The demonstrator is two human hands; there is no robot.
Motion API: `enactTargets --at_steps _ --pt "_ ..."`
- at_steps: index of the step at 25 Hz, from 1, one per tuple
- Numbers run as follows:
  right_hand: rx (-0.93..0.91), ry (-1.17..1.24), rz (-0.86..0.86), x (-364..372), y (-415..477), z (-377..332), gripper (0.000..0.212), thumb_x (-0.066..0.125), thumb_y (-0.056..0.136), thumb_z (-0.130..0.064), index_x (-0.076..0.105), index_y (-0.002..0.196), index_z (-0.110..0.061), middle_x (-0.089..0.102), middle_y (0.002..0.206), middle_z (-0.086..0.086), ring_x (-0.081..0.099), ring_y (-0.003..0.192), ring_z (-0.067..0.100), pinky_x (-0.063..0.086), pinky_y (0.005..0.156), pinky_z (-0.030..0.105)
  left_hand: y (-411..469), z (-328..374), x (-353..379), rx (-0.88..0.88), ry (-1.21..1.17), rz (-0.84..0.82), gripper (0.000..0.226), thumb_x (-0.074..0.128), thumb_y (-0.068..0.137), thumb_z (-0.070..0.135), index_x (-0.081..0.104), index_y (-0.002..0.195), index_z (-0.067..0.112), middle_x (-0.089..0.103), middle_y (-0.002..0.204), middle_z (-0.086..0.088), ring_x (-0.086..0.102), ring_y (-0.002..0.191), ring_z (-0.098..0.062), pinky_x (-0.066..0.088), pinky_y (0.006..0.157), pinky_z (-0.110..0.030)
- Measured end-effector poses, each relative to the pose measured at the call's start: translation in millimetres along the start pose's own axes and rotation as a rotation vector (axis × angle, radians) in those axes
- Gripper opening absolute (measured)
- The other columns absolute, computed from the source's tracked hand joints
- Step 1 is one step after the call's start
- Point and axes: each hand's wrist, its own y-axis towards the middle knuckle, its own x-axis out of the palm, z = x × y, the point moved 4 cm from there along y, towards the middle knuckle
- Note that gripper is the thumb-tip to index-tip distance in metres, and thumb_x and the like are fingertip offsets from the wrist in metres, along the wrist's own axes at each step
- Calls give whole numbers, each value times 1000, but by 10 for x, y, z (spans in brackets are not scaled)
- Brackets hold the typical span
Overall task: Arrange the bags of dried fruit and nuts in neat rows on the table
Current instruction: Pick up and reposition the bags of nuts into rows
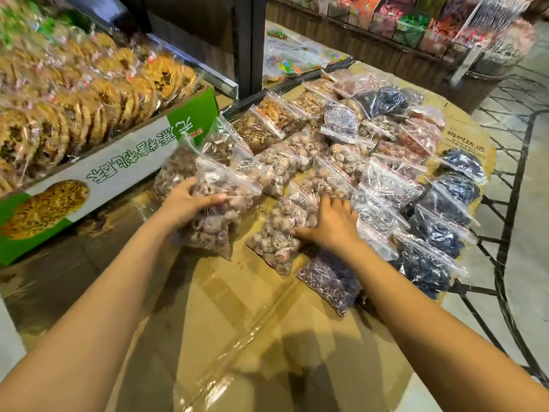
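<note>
The held bag [214,209], gripped by the left hand [184,203], should be laid square beside the bag [282,230] pressed flat (fingers spread) under the right hand [329,224].

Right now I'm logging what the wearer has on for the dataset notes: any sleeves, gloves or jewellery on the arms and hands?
None show. Both forearms are bare to the frame edge, and the left hand and right hand have no gloves, rings, watch or bracelet.
</note>
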Motion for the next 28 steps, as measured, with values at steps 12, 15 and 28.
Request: enactTargets --at_steps 12,15,28 --pt "-31 45 -74 71 81 13 87 63 72 -66 35 137 -17 43 141 13 40 129 33 32 105 43 -68 -470 481 149 569 243 115 72 67 63 8 151 19 39 140 -21 39 126 -41 36 104 -54" --pt "-44 0 27 109 31 41 89 63 70 -69 37 135 -14 41 138 17 35 128 34 32 105 43 104 -457 379 84 558 213 109 74 70 55 9 151 23 42 139 -23 42 124 -43 40 99 -57" --pt "-160 -9 205 -873 160 1745 85 54 81 -67 33 139 -9 32 145 23 29 133 39 29 108 50 -508 1105 1631 197 508 423 105 39 78 77 7 151 9 11 159 -20 6 147 -33 8 118 -50"
